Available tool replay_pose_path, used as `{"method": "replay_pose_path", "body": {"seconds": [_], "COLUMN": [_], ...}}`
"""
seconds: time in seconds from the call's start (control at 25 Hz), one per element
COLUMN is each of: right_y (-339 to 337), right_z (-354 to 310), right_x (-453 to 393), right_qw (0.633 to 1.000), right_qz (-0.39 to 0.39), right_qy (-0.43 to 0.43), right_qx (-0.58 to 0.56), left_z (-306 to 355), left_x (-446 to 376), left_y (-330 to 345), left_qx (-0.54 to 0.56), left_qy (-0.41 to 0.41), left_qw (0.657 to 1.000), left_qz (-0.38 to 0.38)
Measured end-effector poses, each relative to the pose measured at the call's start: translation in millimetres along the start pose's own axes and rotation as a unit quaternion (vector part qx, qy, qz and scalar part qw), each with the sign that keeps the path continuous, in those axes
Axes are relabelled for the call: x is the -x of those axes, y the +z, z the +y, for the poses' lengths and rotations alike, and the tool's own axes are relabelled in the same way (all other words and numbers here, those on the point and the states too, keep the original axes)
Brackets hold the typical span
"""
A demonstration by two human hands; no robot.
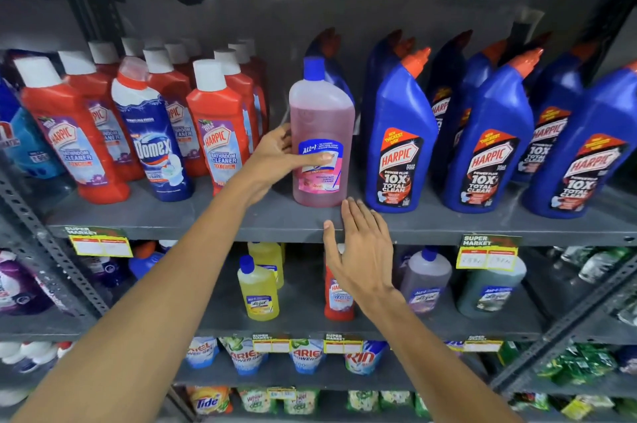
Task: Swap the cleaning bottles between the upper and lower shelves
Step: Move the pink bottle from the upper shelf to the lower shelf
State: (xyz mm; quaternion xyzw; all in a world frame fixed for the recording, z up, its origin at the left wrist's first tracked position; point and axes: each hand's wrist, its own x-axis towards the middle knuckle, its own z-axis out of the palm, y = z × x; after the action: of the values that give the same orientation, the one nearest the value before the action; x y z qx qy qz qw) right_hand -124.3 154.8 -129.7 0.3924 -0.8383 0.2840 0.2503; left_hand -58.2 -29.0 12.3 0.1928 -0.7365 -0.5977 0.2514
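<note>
A pink floor-cleaner bottle (321, 115) with a blue cap stands upright on the upper shelf (262, 220), between red Harpic bottles (215, 126) and blue Harpic bottles (400, 132). My left hand (279, 155) wraps its lower half, thumb across the label. My right hand (362, 250) hovers open just below the shelf's front edge, fingers spread, holding nothing. Behind it on the lower shelf (300, 322) stands a red Harpic bottle (336, 298), partly hidden by that hand. A yellow cleaner bottle (258, 288) stands to its left.
A Domex bottle (151, 132) stands among the red ones. The lower shelf also holds a purple bottle (425, 279) and a dark green one (491, 288). Yellow price tags (487, 255) hang on the shelf edges. Detergent pouches (303, 353) fill the shelf beneath.
</note>
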Motion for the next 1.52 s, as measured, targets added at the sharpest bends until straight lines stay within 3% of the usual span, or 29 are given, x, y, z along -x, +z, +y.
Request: {"method": "replay_pose_path", "body": {"seconds": [0.32,0.52,0.68,0.88,1.16,1.52], "right_y": [0,0,0,2,0,3], "right_z": [2,1,4,6,15,27], "right_x": [-5,-5,-6,-6,-16,-17], "right_qw": [1.000,1.000,1.000,0.999,0.996,0.993], "right_qz": [0.000,-0.006,0.005,0.008,-0.035,-0.013], "right_qy": [0.009,0.010,-0.002,-0.017,-0.070,-0.112], "right_qx": [0.014,0.018,0.024,0.029,0.037,0.038], "left_z": [-4,0,10,4,-103,-245], "left_x": [-14,-4,39,140,250,193], "left_y": [-1,2,-3,-8,9,58], "left_qx": [0.036,0.000,-0.033,0.037,0.033,0.001], "left_qy": [-0.003,0.028,0.073,0.090,-0.028,-0.116], "left_qw": [0.999,0.999,0.996,0.988,0.988,0.974], "left_qz": [-0.010,0.020,0.044,0.124,0.145,0.193]}}
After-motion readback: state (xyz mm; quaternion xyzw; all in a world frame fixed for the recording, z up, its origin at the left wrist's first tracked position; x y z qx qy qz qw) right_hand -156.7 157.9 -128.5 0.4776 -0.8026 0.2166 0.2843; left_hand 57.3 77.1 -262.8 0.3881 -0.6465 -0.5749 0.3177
